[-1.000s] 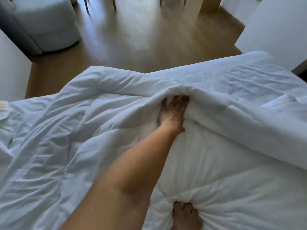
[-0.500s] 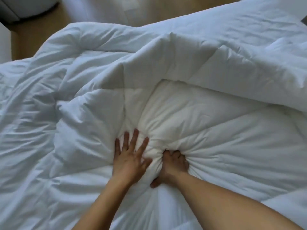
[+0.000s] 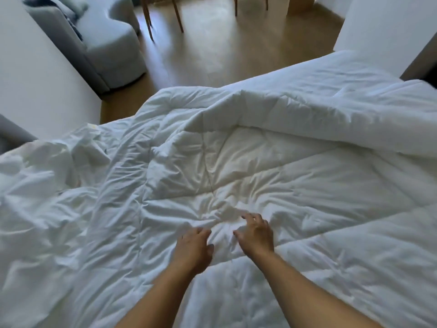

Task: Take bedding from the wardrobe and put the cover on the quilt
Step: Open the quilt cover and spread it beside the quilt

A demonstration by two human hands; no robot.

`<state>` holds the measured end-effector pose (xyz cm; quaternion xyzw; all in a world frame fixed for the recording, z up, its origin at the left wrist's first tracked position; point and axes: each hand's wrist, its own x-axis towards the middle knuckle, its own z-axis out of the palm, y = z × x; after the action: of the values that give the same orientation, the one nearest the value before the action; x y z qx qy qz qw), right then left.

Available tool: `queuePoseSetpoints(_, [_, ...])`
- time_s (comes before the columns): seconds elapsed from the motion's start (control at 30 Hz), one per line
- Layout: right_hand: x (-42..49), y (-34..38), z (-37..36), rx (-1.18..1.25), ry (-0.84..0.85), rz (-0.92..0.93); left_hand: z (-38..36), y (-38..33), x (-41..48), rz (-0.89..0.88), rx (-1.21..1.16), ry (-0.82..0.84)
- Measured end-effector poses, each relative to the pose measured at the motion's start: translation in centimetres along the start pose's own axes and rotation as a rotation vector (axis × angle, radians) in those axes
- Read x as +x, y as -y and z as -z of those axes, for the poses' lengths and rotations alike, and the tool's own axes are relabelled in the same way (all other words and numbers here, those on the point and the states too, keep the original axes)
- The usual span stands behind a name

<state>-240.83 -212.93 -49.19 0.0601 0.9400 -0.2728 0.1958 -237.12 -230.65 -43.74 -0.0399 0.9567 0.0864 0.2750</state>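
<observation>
Lying bunched and creased at the left, the thin cover (image 3: 47, 197) lapped onto the quilt (image 3: 272, 166), which spread across the middle and right with its far edge folded back toward you. Your left grip (image 3: 194, 247) sat low over the quilt's puckered near centre, fingers loosely bent and holding nothing. Just right of it, your right grip (image 3: 256, 235) was likewise empty, fingers spread and slack; whether either one touched the fabric, I cannot tell.
</observation>
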Motion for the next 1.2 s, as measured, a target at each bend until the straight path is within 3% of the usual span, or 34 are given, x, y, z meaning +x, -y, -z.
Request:
queuePoseSetpoints(0.07, [-5.6,-0.5,2.9,0.183,-0.008,-0.043,1.8,0.2,-5.5,-0.01,-0.104,-0.055])
queuePoseSetpoints(0.2, [-16.7,-0.6,10.9,0.618,-0.121,-0.153,6.6,-0.9,-16.7,-0.029,-0.657,-0.278])
queuePoseSetpoints(0.33, [-26.1,-0.6,18.5,0.988,-0.358,-0.142,9.8,-3.5,-24.7,-0.169,-1.03,-0.371])
queuePoseSetpoints(0.47, [-35.1,-2.7,23.8,1.177,-0.595,-0.07,11.8,-6.4,-29.6,-0.308,-1.27,-0.398])
queuePoseSetpoints(0.67, [-43.5,-9.0,29.7,1.152,-0.778,0.022,13.5,-11.8,-35.1,-0.482,-1.297,-0.458])
queuePoseSetpoints(0.9, [-47.8,-17.9,35.5,1.163,-0.802,0.1,10.8,-22.8,-39.4,-0.513,-1.332,-0.5])
queuePoseSetpoints(1.2, [-54.3,-35.8,43.9,1.07,-0.848,0.045,3.7,-43.4,-41.7,-0.576,-1.272,-0.322])
